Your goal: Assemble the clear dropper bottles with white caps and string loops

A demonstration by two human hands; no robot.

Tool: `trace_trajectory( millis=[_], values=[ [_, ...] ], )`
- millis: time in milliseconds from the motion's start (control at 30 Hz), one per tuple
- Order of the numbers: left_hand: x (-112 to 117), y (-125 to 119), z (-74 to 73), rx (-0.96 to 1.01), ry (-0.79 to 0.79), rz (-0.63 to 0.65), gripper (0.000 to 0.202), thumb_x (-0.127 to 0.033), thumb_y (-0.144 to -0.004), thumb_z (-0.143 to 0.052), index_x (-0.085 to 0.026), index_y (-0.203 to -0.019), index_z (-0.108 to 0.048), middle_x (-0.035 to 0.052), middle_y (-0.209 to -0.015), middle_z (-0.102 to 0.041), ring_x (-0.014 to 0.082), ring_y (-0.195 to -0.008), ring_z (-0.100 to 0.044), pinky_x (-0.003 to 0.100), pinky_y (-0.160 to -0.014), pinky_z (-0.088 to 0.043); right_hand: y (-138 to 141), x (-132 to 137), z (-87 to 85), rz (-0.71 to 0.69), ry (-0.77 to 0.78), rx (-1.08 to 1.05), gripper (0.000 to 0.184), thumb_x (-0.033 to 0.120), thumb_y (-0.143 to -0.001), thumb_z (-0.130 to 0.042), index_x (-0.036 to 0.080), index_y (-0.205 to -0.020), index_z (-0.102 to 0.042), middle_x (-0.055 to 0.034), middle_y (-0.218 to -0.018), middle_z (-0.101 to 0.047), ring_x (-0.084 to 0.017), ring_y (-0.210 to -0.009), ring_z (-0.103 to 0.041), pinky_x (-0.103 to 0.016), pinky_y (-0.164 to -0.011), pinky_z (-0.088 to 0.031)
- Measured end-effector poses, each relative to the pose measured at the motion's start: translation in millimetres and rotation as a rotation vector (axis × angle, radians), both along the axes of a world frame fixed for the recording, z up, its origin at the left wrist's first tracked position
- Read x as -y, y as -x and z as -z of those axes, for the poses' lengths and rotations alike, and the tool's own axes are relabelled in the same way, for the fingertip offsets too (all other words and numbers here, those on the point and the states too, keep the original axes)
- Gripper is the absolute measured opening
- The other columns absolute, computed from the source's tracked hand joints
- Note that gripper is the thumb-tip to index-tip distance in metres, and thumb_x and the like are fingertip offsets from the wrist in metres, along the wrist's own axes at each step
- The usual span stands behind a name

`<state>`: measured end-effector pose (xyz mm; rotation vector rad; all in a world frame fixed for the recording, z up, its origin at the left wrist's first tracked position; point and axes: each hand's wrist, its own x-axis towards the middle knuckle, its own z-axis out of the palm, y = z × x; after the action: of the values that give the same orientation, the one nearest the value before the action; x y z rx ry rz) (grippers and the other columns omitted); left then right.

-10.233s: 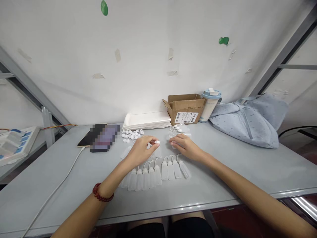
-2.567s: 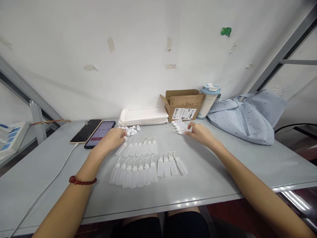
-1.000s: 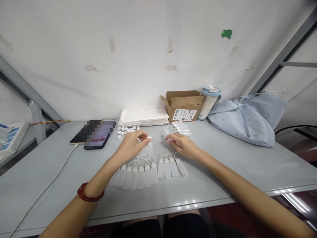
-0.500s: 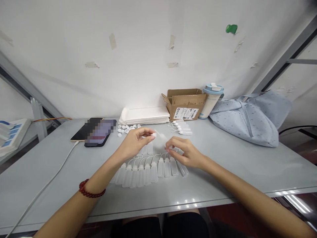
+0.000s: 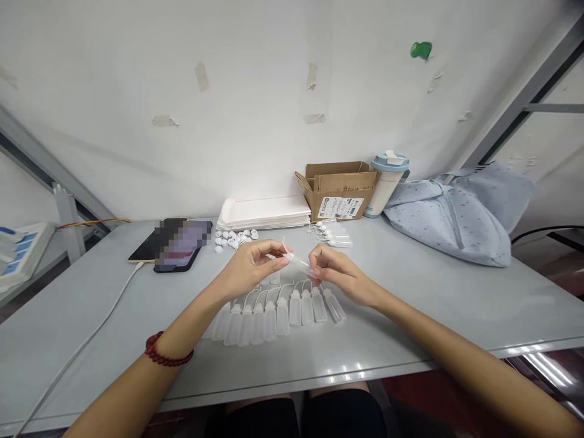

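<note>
Above the table, my left hand (image 5: pixel 253 266) pinches a white cap (image 5: pixel 289 257) at the neck end of a small translucent bottle (image 5: pixel 302 264). The bottle's other end is between the closed fingertips of my right hand (image 5: pixel 343 275). It slants slightly down toward the right; whether the cap is seated on the neck I cannot tell. Below both hands lies a row of similar bottles (image 5: pixel 258 322) with thin curved tubes at their tops. A few more bottles (image 5: pixel 274 278) lie partly hidden behind my left hand. Loose white caps (image 5: pixel 233 237) are heaped beyond it.
At the back stand a stack of white trays (image 5: pixel 264 212), an open cardboard box (image 5: pixel 342 191) and a lidded cup (image 5: pixel 384 185). More bottles (image 5: pixel 335 234) lie before the box. Two phones (image 5: pixel 182 243) with a cable are left; a pale blue cloth bag (image 5: pixel 449 219) lies right.
My right hand has brought the bottle's neck to the cap in my left hand; the bottle was blurred by motion before. The view has shifted slightly.
</note>
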<state>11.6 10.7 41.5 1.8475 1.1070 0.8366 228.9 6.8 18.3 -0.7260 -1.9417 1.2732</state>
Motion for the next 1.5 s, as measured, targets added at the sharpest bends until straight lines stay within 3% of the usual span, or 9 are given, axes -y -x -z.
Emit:
trace_trajectory(
  millis=[133,333,633,800,1500],
  values=[
    [2,-2,-0.4,-0.043,0.026,0.005,0.026,-0.041,-0.08,-0.057,-0.017,-0.087,-0.065,0.0049,-0.089,-0.066,0.0173,-0.079,-0.059,0.027,-0.065,-0.047,1,-2,-0.4,0.013,0.12,-0.064,0.011,0.028,-0.089,-0.045,0.02,-0.084,-0.039,0.0038,-0.063,-0.048,-0.012,-0.061,-0.046,-0.027,-0.062,-0.039],
    [3,-4,1.9,-0.069,0.094,-0.01,0.03,-0.045,-0.08,-0.055,-0.017,-0.083,-0.065,0.0034,-0.076,-0.064,0.015,-0.068,-0.057,0.026,-0.062,-0.047,1,-4,3.4,0.035,0.127,-0.07,0.02,0.038,-0.088,-0.05,0.021,-0.092,-0.04,0.0053,-0.063,-0.045,-0.01,-0.059,-0.045,-0.025,-0.059,-0.04],
    [4,-8,4.7,-0.017,0.066,-0.04,0.025,-0.041,-0.077,-0.061,-0.017,-0.085,-0.065,0.0038,-0.084,-0.066,0.0143,-0.069,-0.058,0.024,-0.058,-0.046,1,-6,6.0,0.027,0.151,-0.028,0.025,0.045,-0.092,-0.042,0.02,-0.096,-0.042,0.0052,-0.06,-0.05,-0.009,-0.056,-0.045,-0.025,-0.058,-0.036],
    [4,-8,8.5,0.043,0.018,-0.051,0.022,-0.036,-0.074,-0.064,-0.017,-0.086,-0.065,0.0051,-0.093,-0.067,0.0153,-0.074,-0.061,0.026,-0.064,-0.05,3,-6,4.7,0.04,0.183,-0.005,0.029,0.049,-0.092,-0.039,0.02,-0.094,-0.041,0.0057,-0.055,-0.052,-0.01,-0.051,-0.046,-0.025,-0.055,-0.036],
    [4,-9,8.7,0.062,0.034,-0.06,0.02,-0.032,-0.072,-0.067,-0.018,-0.086,-0.066,0.0036,-0.091,-0.066,0.0128,-0.068,-0.059,0.023,-0.058,-0.048,3,-6,3.5,0.028,0.201,-0.011,0.031,0.051,-0.091,-0.039,0.02,-0.094,-0.042,0.0051,-0.055,-0.054,-0.01,-0.05,-0.047,-0.024,-0.054,-0.036]
  ],
)
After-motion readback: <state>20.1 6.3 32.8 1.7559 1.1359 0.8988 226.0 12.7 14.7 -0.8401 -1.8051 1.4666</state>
